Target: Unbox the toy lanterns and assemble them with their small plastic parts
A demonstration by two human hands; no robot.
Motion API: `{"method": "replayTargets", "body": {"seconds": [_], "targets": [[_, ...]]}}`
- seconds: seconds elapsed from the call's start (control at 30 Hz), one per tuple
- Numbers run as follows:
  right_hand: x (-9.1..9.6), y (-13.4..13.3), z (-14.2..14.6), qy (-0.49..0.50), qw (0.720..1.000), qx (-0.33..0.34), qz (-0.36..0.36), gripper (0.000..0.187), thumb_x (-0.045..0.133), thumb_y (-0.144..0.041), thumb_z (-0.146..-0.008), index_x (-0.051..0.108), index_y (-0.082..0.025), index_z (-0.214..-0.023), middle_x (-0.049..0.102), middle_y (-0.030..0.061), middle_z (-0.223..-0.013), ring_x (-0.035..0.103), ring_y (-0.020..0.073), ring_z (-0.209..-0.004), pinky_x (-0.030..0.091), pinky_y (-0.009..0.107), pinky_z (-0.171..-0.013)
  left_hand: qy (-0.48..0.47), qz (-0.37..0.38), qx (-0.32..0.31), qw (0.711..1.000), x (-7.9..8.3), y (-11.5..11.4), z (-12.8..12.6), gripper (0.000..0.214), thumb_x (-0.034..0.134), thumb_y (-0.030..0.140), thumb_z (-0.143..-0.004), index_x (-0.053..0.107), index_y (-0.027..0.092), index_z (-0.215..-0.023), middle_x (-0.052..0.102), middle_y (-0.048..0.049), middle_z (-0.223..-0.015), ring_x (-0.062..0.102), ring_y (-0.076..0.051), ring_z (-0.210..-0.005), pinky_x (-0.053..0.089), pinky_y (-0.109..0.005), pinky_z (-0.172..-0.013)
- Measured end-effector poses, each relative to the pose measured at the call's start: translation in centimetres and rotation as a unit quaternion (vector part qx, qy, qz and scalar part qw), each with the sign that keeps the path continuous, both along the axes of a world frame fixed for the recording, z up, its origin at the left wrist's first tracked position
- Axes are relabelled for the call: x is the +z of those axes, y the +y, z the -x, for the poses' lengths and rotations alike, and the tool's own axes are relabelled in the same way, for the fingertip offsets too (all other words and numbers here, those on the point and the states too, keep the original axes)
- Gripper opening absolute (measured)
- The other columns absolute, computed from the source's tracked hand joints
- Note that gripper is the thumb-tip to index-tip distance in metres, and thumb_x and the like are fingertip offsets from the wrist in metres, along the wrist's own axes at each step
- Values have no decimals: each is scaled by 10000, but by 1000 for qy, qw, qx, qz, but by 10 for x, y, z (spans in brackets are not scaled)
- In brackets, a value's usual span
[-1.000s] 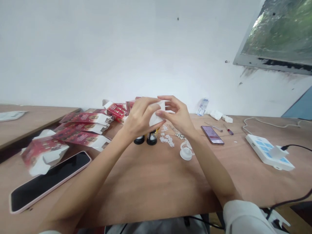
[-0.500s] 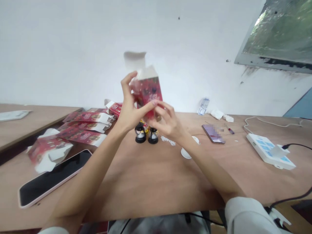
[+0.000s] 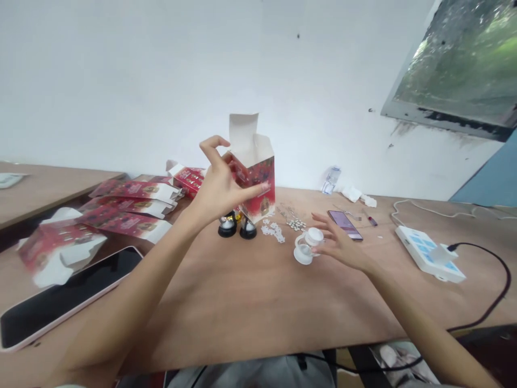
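My left hand (image 3: 220,186) holds a small red printed carton (image 3: 256,180) upright above the wooden table (image 3: 250,302), its white top flap open. Just below the carton stand two small dark-based globe ornaments (image 3: 237,226). My right hand (image 3: 341,242) is lowered over the table with fingers spread, touching a small white round piece (image 3: 307,245). Tiny white bits (image 3: 274,230) lie scattered between the ornaments and that piece.
Several flat red cartons (image 3: 129,207) lie at the left, one part-folded (image 3: 56,250). A large phone in a pink case (image 3: 60,299) lies front left, a smaller phone (image 3: 344,223) at the right. A white power strip (image 3: 430,253) with a black cable sits far right.
The carton went from folded between both hands to upright in my left hand alone. My right hand let go and dropped to the white round piece on the table.
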State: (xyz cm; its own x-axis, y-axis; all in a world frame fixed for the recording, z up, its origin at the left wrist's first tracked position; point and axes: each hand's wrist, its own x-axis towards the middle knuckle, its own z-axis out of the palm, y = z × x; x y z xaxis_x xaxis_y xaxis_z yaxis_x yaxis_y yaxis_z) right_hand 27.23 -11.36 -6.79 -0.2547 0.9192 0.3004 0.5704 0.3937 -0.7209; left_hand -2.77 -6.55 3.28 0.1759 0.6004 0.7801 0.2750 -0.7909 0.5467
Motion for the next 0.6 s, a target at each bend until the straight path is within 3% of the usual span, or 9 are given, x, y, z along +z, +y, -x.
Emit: {"method": "replayTargets", "body": {"seconds": [0.13,0.23,0.33,0.4,0.6], "targets": [[-35,6,10,110,991,-62,34,692,728,-401,-670,438,-274,-1285,569,76,-1239,563,253,-1124,484,456,-935,-5,-7,32,999,-7,10,-4,733,785,322,-590,227,257,-1061,400,-49,-1035,587,-113,-693,510,-267,-543],[-36,8,22,105,990,-92,25,503,737,-415,-646,584,-243,-1094,657,60,-1080,615,266,-1012,490,467,-901,2,-40,87,995,-8,12,-4,721,814,315,-541,257,249,-995,362,-72,-1088,568,-128,-749,505,-264,-553],[-13,6,27,134,987,-88,8,395,753,-405,-628,615,-226,-952,684,55,-973,638,265,-930,517,444,-840,19,-67,107,992,-7,9,-3,708,820,322,-525,270,244,-964,377,-70,-1071,547,-132,-743,482,-258,-535],[10,4,27,188,978,-77,-46,401,768,-386,-620,599,-220,-943,681,57,-952,641,260,-922,526,433,-825,43,-69,95,992,-6,6,-3,698,811,333,-533,273,242,-969,399,-58,-1037,537,-120,-691,458,-252,-504],[77,6,39,273,939,32,-205,529,684,-485,-698,510,-276,-1151,636,80,-1099,638,276,-985,529,500,-851,112,-62,92,988,-7,-5,-12,681,788,409,-545,270,239,-953,484,-64,-986,586,-190,-738,458,-280,-518]]}}
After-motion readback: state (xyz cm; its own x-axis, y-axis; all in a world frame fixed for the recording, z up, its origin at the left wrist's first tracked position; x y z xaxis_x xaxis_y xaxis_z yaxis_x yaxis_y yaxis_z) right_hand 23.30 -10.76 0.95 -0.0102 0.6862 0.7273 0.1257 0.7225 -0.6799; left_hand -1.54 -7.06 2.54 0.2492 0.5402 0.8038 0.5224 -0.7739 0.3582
